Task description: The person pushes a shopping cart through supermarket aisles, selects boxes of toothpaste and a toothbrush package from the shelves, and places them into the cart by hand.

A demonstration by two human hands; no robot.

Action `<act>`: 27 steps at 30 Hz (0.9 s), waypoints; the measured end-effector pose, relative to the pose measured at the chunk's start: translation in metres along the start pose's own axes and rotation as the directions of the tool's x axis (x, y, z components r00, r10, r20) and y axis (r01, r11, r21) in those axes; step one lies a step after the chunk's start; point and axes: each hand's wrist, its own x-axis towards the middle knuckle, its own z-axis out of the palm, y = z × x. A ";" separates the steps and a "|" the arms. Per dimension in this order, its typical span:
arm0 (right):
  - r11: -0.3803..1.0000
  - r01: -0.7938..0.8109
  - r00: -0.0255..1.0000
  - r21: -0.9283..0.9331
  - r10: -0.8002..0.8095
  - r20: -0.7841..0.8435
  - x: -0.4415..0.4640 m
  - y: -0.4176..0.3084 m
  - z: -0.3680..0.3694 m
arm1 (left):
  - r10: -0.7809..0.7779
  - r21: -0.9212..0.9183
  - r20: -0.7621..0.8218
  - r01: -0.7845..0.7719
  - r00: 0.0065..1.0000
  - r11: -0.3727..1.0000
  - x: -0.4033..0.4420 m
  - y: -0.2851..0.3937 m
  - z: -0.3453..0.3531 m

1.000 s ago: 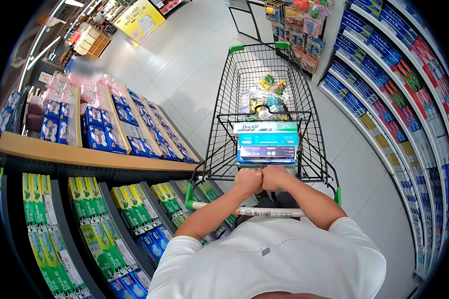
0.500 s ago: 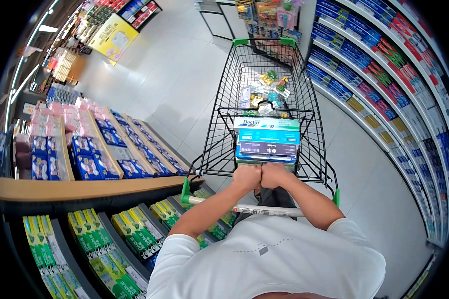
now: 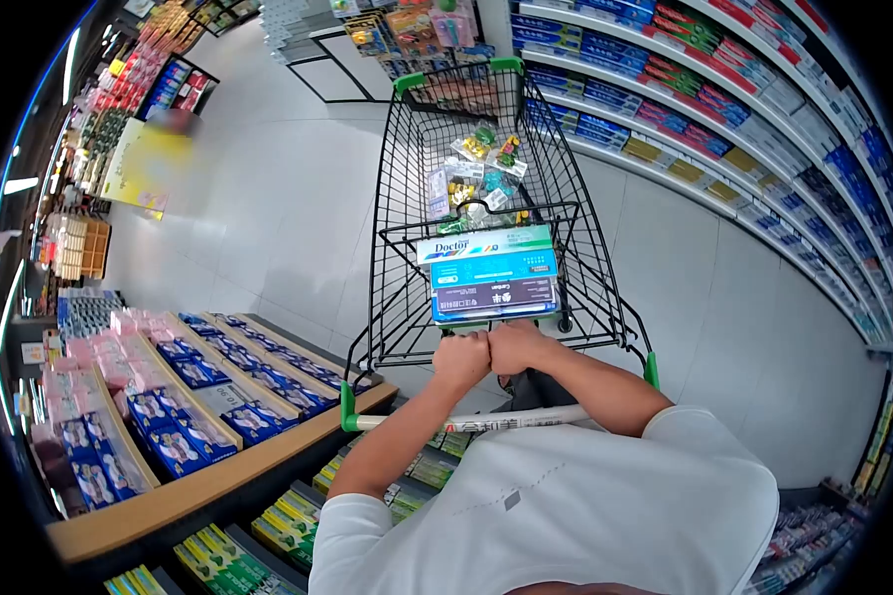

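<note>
My left hand [image 3: 462,359] and my right hand [image 3: 519,347] are closed into fists side by side, knuckles up, just behind a stack of boxes. Whatever the fingers hold, if anything, is hidden. My forearms cross over the white handle [image 3: 526,419] of a black wire shopping cart [image 3: 391,188] with green corners. At the cart's near end, the stack has a pale green-and-white "Doctor" box [image 3: 484,244], a light blue box [image 3: 494,269] and a dark purple box [image 3: 494,296]. Farther inside lie several small packets [image 3: 464,190] with yellow and green contents.
Curved shelves of toothpaste boxes [image 3: 680,94] line the right. At left stands a wood-edged display [image 3: 218,476] of blue and pink packs, with green-yellow boxes [image 3: 233,560] below. Ahead are a rack of hanging goods [image 3: 412,35] and a yellow-and-white stand [image 3: 139,164]. Pale tiles [image 3: 268,203] cover the floor.
The view has turned right, so the right-hand shelves run more across ahead of the cart. The cart, boxes and my fists sit a little farther left in the picture. My fists remain together.
</note>
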 end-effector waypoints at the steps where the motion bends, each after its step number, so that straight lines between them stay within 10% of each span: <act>1: 1.000 -0.009 1.000 0.023 0.009 0.008 -0.001 -0.001 -0.002 | 0.010 0.007 -0.022 -0.010 1.000 1.000 0.002 -0.002 0.000; 27: 0.933 -0.261 0.949 0.246 0.295 -0.114 0.021 0.013 -0.033 | 0.362 0.032 0.049 -0.364 0.931 0.931 0.078 -0.046 -0.013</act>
